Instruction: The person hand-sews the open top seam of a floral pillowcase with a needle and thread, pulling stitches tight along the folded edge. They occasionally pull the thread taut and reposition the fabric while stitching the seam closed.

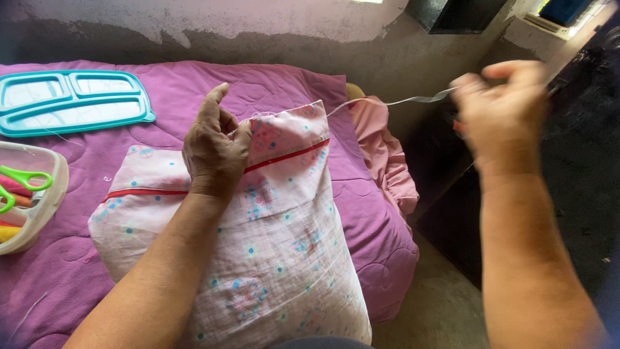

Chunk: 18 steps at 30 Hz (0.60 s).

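Observation:
A stuffed pillow [278,252] in a pale pink cover with blue and pink flower prints and a red piping line lies on a purple quilt [271,84]. My left hand [216,145] pinches the cover's top edge near the seam. My right hand [500,113] is raised out to the right, fingers closed on a white thread [394,101] that runs taut from the pillow's top corner to the hand. A small reddish bit shows under the right fingers; I cannot tell what it is.
A turquoise divided tray lid [71,100] lies at the back left of the quilt. A clear plastic box [29,194] with green-handled scissors [22,178] stands at the left edge. Pink cloth [384,155] hangs off the bed's right side, beside a grey wall and dark floor.

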Available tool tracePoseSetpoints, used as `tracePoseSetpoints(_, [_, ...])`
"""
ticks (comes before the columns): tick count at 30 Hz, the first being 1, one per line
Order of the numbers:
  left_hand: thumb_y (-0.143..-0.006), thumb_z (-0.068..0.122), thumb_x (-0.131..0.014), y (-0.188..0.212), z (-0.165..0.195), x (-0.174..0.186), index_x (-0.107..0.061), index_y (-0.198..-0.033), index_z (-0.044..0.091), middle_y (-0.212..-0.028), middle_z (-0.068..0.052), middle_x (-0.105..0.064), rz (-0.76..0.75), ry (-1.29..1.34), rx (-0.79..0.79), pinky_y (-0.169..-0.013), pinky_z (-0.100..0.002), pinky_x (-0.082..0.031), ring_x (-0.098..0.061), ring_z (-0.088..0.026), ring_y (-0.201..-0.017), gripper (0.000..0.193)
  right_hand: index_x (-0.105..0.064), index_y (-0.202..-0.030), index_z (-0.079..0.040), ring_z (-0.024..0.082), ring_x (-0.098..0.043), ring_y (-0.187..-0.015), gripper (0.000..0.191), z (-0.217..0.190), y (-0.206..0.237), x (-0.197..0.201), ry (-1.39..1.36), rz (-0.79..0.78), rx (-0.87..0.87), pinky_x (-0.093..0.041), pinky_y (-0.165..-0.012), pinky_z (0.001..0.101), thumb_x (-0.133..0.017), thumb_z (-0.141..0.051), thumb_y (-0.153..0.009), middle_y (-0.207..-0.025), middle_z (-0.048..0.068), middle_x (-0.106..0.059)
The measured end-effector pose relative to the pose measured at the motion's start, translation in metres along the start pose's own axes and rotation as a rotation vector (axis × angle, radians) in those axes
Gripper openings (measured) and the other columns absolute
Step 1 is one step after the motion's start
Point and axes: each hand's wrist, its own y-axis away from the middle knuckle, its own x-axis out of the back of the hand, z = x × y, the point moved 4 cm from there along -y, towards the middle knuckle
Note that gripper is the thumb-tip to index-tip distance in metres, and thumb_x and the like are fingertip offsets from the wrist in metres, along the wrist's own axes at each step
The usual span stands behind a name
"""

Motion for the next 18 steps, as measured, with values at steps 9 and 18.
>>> tracePoseSetpoints(9, [-0.087, 0.012, -0.083, 0.006, 0.033, 0.009, -0.056, -0.146, 0.013, -0.081, 0.002, -0.062, -0.005, 0.012, -0.163, -0.071, -0.033, -0.054, -0.063, -0.014, -0.073, 0.065, -0.072, -0.124, -0.007, 0.006, -0.048, -0.059, 0.036, -0.076, 0.082, -0.124, -0.168, -0.598, -0.01, -0.042, -0.052, 0.0262, -0.078, -0.016, -0.09, -0.066, 0.0, -0.055])
tracePoseSetpoints(18, [-0.084, 0.012, -0.084, 0.013, 0.049, 0.013, -0.055, -0.145, 0.013, -0.081, 0.001, -0.062, -0.035, 0.007, -0.217, -0.073, -0.035, -0.053, -0.063, -0.016, -0.077, 0.068, -0.078, -0.1, 0.001, 0.002, -0.065, -0.07, 0.014, -0.091, 0.071, -0.172, -0.322, -0.68, 0.132, -0.054, -0.064, 0.0217, -0.07, -0.01, -0.095, -0.077, -0.001, -0.074])
